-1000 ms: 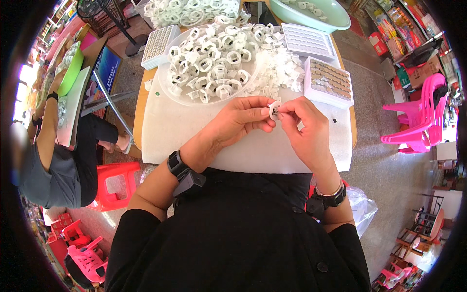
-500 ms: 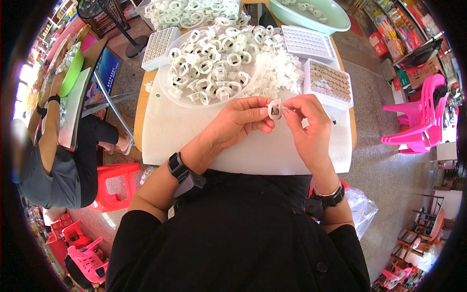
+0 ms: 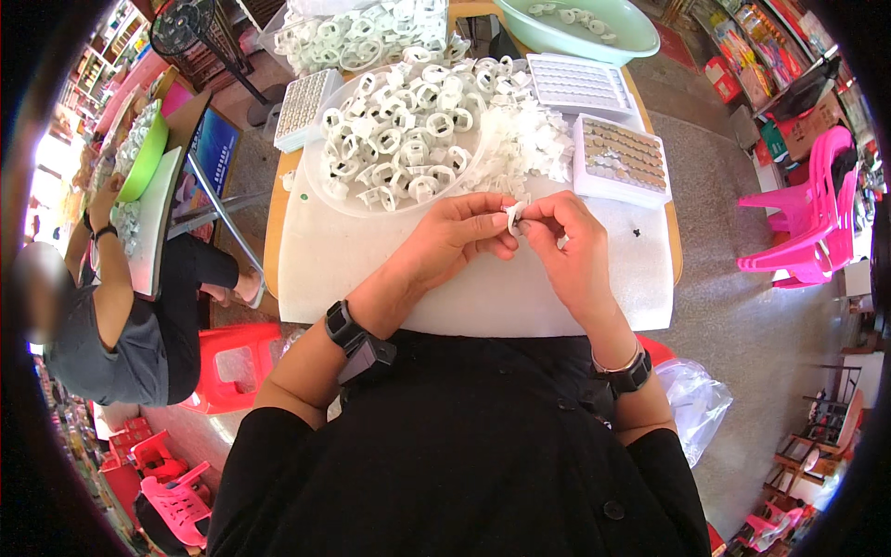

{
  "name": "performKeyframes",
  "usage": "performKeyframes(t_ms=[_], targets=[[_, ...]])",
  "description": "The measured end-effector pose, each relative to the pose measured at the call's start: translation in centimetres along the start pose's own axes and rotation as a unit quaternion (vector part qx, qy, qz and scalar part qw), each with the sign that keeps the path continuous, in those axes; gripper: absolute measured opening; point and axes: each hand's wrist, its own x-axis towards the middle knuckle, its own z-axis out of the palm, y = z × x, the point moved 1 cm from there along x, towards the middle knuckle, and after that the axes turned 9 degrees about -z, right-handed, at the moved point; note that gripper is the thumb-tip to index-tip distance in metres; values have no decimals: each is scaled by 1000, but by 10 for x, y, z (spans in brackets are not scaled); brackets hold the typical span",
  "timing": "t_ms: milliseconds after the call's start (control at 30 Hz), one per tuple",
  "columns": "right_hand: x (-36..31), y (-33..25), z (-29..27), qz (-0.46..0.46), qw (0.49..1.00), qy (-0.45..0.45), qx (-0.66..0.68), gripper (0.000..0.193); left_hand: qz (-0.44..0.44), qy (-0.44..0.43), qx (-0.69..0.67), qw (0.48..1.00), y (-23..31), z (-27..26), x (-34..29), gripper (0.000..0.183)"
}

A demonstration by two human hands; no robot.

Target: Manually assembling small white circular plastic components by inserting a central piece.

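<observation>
The left hand [image 3: 464, 232] pinches a small white ring [image 3: 513, 214] between thumb and fingers. The right hand [image 3: 568, 237] has its fingertips close together at the ring's other side; I can't tell if they grip it. The ring is up over the bench [image 3: 277, 232], near the heap of white rings [image 3: 399, 139]. A moment ago its round face showed; now it's turned edge-on, so its inside is hidden.
</observation>
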Motion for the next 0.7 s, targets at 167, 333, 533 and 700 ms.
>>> performKeyframes(t_ms=[167,333,533,700], targets=[[-6,4,0,-2,999,14,34,6,11,-4,-2,1000,-2,2,0,27],[-9,0,1,-42,997,15,56,10,27,10,-1,1000,-3,2,1,28],[-9,17,-8,157,962,41,219,11,49,65,77,994,13,20,-13,31],[-4,21,2,273,861,-1,430,27,92,185,399,893,30,41,-13,26]])
